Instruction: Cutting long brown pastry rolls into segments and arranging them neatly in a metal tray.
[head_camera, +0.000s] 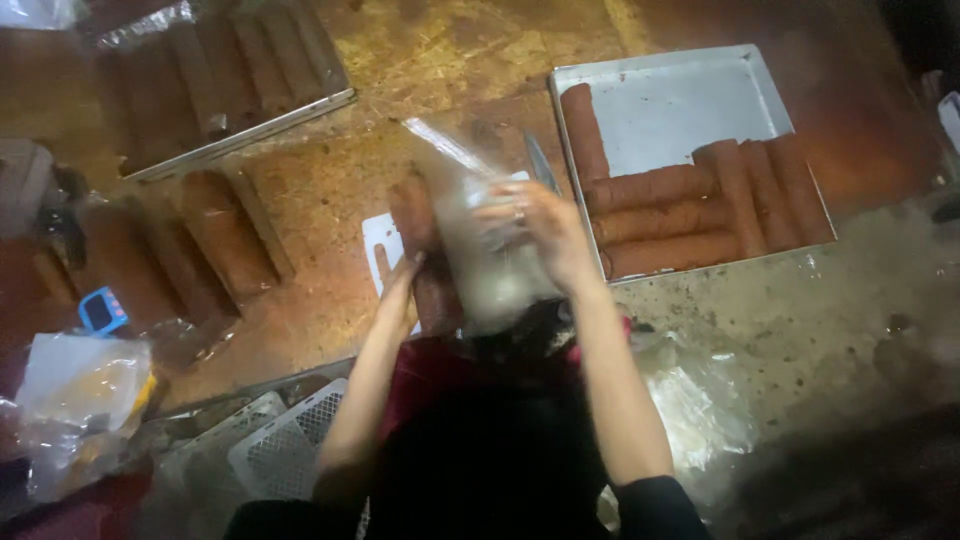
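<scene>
My right hand (535, 228) grips a clear plastic bag (480, 250) and holds it up at the middle of the view. A brown sausage-shaped roll (412, 212) stands beside the bag, and my left hand (400, 292) supports it from below. Both sit over a small white cutting board (382, 243) on the wet brown worktop. A knife blade (540, 163) lies just behind the bag. The picture is blurred, so I cannot tell whether the roll is inside the bag.
A metal tray (690, 95) at the right holds several brown rolls (690, 215). Another tray (215, 85) with wrapped rolls lies at the upper left, more wrapped rolls (215, 235) at the left. A small blue scale (102, 312), plastic bags (75, 400) and white baskets (285, 450) sit near me.
</scene>
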